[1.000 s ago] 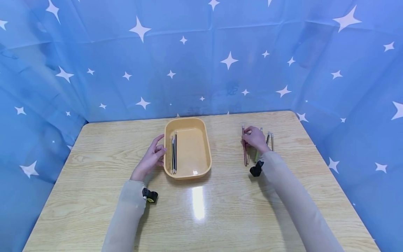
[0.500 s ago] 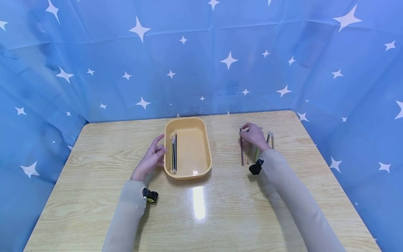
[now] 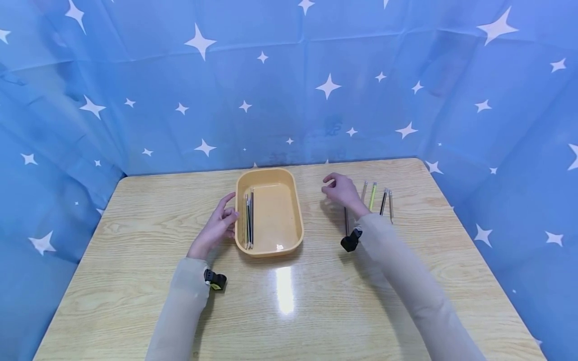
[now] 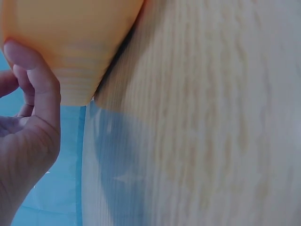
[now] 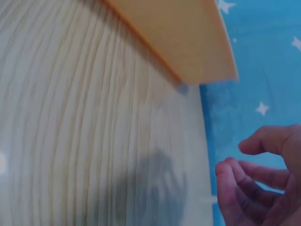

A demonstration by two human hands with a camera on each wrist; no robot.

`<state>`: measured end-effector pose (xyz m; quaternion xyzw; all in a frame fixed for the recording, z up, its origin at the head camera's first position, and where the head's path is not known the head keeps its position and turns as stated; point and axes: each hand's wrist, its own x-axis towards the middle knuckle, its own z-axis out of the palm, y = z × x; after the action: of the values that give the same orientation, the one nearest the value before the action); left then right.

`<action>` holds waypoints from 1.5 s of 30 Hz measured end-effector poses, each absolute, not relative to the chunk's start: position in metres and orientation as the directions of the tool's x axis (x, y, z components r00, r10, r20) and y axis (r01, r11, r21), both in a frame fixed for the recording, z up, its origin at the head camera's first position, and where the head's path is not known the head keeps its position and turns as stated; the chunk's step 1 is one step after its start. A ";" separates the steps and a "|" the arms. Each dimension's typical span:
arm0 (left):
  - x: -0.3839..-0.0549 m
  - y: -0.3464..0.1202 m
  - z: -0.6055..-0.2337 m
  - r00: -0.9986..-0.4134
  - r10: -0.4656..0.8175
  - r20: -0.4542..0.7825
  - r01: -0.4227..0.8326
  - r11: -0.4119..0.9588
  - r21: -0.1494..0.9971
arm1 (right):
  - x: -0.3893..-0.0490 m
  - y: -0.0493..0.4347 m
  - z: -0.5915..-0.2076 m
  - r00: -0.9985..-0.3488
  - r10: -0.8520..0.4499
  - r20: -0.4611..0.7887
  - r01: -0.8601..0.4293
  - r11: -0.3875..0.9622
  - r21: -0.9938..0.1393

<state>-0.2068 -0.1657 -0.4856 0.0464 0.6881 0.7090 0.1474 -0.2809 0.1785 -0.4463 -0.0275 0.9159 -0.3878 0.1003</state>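
My left hand (image 3: 219,220) touches the left side of a yellow tray (image 3: 299,215), its bent fingers against the outer wall (image 4: 70,52) in the left wrist view. Several pencils (image 3: 249,220) lie lengthwise along the tray's left wall. Between the tray and the loose pencils, my right hand (image 3: 341,190) is raised above the table with nothing between thumb and fingers; the right wrist view shows a gap there. Beneath that wrist lies a dark red pencil (image 3: 346,223), partly hidden. To its right are a greyish-tan pencil (image 3: 364,189), a green pencil (image 3: 372,195), a black pencil (image 3: 384,201) and a brown pencil (image 3: 391,204).
Everything stands on a light wood-grain table (image 3: 253,321). A blue cloth (image 3: 271,90) with white stars hangs behind its back edge and along both sides. Black wrist cameras sit on both sleeves, the right one (image 3: 350,240) close to the dark red pencil.
My right hand has slid the dark red pencil slightly left, let go of it and moved left towards the tray. More of the tan and green pencils now shows. My left hand stays put.
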 end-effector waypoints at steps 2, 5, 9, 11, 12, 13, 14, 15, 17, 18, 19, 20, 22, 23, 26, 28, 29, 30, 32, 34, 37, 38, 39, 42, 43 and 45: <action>-0.207 -0.166 -0.485 -0.952 0.270 -0.144 -0.152 -0.010 0.988 | -0.281 0.169 -0.444 -0.979 -0.136 -0.152 0.018 0.688 -0.726; -0.207 -0.167 -0.484 -0.950 0.271 -0.154 -0.162 -0.005 0.987 | -0.281 0.157 -0.442 -0.980 -0.150 -0.127 -0.009 0.679 -0.734; -0.207 -0.167 -0.481 -0.944 0.285 -0.167 -0.177 -0.007 0.984 | -0.281 0.141 -0.439 -0.979 -0.176 -0.099 -0.043 0.661 -0.749; -0.206 -0.166 -0.478 -0.940 0.294 -0.173 -0.183 -0.007 0.983 | -0.281 0.134 -0.438 -0.979 -0.182 -0.088 -0.055 0.657 -0.752; -0.205 -0.166 -0.475 -0.938 0.298 -0.176 -0.185 -0.004 0.983 | -0.281 0.130 -0.437 -0.979 -0.185 -0.082 -0.061 0.657 -0.752; -0.204 -0.165 -0.472 -0.937 0.302 -0.177 -0.186 -0.001 0.983 | -0.281 0.127 -0.436 -0.979 -0.190 -0.078 -0.068 0.658 -0.750; -0.203 -0.165 -0.469 -0.936 0.304 -0.179 -0.187 0.003 0.982 | -0.281 0.124 -0.435 -0.979 -0.192 -0.069 -0.077 0.660 -0.747; -0.202 -0.164 -0.467 -0.935 0.306 -0.178 -0.185 0.007 0.983 | -0.282 0.121 -0.433 -0.979 -0.194 -0.065 -0.081 0.661 -0.746; -0.200 -0.164 -0.462 -0.934 0.310 -0.177 -0.181 0.015 0.983 | -0.281 0.114 -0.428 -0.978 -0.200 -0.062 -0.087 0.658 -0.748; -0.199 -0.164 -0.461 -0.934 0.312 -0.176 -0.179 0.019 0.984 | -0.281 0.111 -0.426 -0.977 -0.206 -0.063 -0.090 0.655 -0.750; -0.199 -0.164 -0.461 -0.934 0.313 -0.173 -0.177 0.017 0.984 | -0.281 0.107 -0.423 -0.976 -0.208 -0.063 -0.091 0.652 -0.753; -0.200 -0.165 -0.462 -0.933 0.315 -0.172 -0.177 0.012 0.984 | -0.280 0.103 -0.421 -0.975 -0.212 -0.061 -0.094 0.648 -0.756; -0.202 -0.167 -0.467 -0.935 0.314 -0.167 -0.173 0.007 0.985 | -0.279 0.095 -0.416 -0.974 -0.222 -0.055 -0.104 0.644 -0.758; -0.203 -0.168 -0.469 -0.936 0.312 -0.166 -0.172 0.006 0.985 | -0.278 0.091 -0.414 -0.971 -0.232 -0.050 -0.114 0.641 -0.759; -0.207 -0.171 -0.477 -0.942 0.294 -0.160 -0.166 0.007 0.986 | -0.278 0.079 -0.412 -0.967 -0.253 -0.041 -0.137 0.643 -0.753; -0.209 -0.172 -0.481 -0.950 0.273 -0.155 -0.158 0.012 0.987 | -0.279 0.070 -0.413 -0.964 -0.264 -0.038 -0.151 0.656 -0.740; -0.209 -0.172 -0.482 -0.953 0.263 -0.151 -0.153 0.013 0.988 | -0.279 0.065 -0.414 -0.961 -0.272 -0.041 -0.156 0.661 -0.734; -0.209 -0.172 -0.483 -0.957 0.251 -0.148 -0.149 0.016 0.989 | -0.280 0.060 -0.415 -0.959 -0.280 -0.047 -0.160 0.670 -0.725; -0.209 -0.172 -0.485 -0.963 0.229 -0.140 -0.142 0.009 0.990 | -0.281 0.049 -0.418 -0.949 -0.310 -0.052 -0.183 0.679 -0.711; -0.210 -0.172 -0.486 -0.966 0.219 -0.138 -0.142 -0.003 0.990 | -0.283 0.039 -0.421 -0.938 -0.342 -0.063 -0.203 0.685 -0.700; -0.211 -0.172 -0.489 -0.965 0.225 -0.134 -0.143 -0.023 0.989 | -0.284 0.026 -0.426 -0.922 -0.375 -0.095 -0.205 0.683 -0.702; -0.211 -0.172 -0.489 -0.965 0.229 -0.132 -0.143 -0.032 0.989 | -0.285 0.023 -0.428 -0.917 -0.382 -0.112 -0.194 0.676 -0.711; -0.211 -0.172 -0.490 -0.963 0.235 -0.129 -0.142 -0.039 0.989 | -0.285 0.020 -0.429 -0.913 -0.388 -0.130 -0.180 0.667 -0.722; -0.211 -0.172 -0.489 -0.961 0.250 -0.115 -0.134 -0.059 0.989 | -0.286 0.013 -0.436 -0.894 -0.405 -0.192 -0.124 0.636 -0.761; -0.210 -0.172 -0.489 -0.961 0.251 -0.114 -0.135 -0.068 0.988 | -0.287 0.011 -0.439 -0.886 -0.412 -0.212 -0.107 0.628 -0.771; -0.209 -0.172 -0.487 -0.959 0.260 -0.111 -0.136 -0.082 0.987 | -0.287 0.009 -0.443 -0.879 -0.413 -0.237 -0.079 0.618 -0.782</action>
<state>-0.2091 -0.1718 -0.4866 0.0465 0.6638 0.7341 0.1349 -0.2871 0.0091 -0.4434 -0.1404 0.8765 -0.4141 0.2017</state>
